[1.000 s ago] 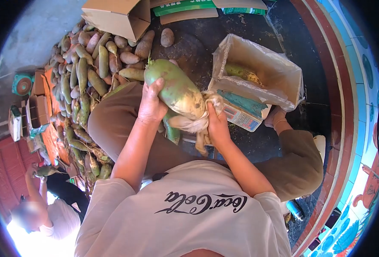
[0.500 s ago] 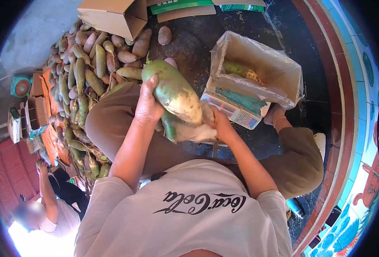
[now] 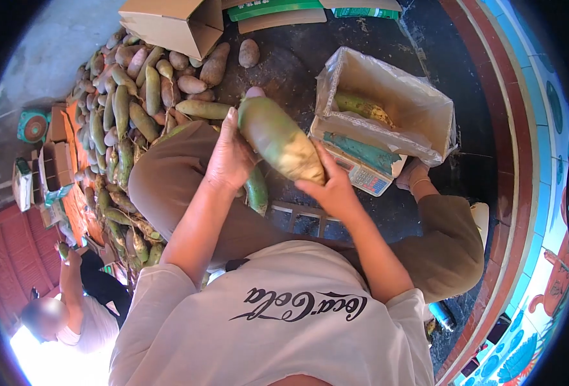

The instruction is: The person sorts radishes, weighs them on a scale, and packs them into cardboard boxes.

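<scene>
A large green radish with a pale, yellowish lower end is held in front of me, tilted. My left hand lies along its left side, thumb up. The fingers of my right hand wrap round the pale tip. Below my left hand, another green radish rests by my leg. To the right, a lined box with one radish inside stands on a scale.
A big pile of radishes spreads at the left. An open cardboard box stands at the top, near a single reddish radish. A co-worker is at the lower left, and a fan-like green object is above.
The radish has moved slightly right, and my right hand now grips its tip. The pale cloth or wrap that was in my right hand no longer shows.
</scene>
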{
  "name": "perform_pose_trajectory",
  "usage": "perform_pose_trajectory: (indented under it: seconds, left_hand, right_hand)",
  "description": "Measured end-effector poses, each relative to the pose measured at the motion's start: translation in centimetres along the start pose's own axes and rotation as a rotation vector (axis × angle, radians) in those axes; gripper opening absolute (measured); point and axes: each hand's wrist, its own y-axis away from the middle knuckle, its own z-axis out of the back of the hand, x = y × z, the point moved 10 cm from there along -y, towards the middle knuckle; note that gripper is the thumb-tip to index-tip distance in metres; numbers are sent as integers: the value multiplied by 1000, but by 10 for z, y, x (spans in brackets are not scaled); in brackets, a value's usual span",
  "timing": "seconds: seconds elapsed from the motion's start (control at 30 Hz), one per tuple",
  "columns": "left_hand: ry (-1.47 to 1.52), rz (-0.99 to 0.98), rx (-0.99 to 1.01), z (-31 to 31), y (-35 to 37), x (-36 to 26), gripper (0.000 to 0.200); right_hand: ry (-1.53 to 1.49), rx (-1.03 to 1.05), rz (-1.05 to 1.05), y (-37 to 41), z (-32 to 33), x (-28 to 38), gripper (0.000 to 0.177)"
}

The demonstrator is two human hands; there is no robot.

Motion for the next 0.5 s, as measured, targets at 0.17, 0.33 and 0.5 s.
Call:
perform_pose_trajectory:
  seconds: [0.17,0.33,0.5]
  left_hand:
    - [-113,44,138,2,-7,12,76]
    - [-33,48,36,1,-1,17,71]
    - [-156,-8,112,-9,6,16,70]
  right_hand:
    - [-763,331,-423,21,-23,-42,57]
    - [-611,416,-423,20,-27,-43,65]
    - [-388,277,-300,1,-15,-2,84]
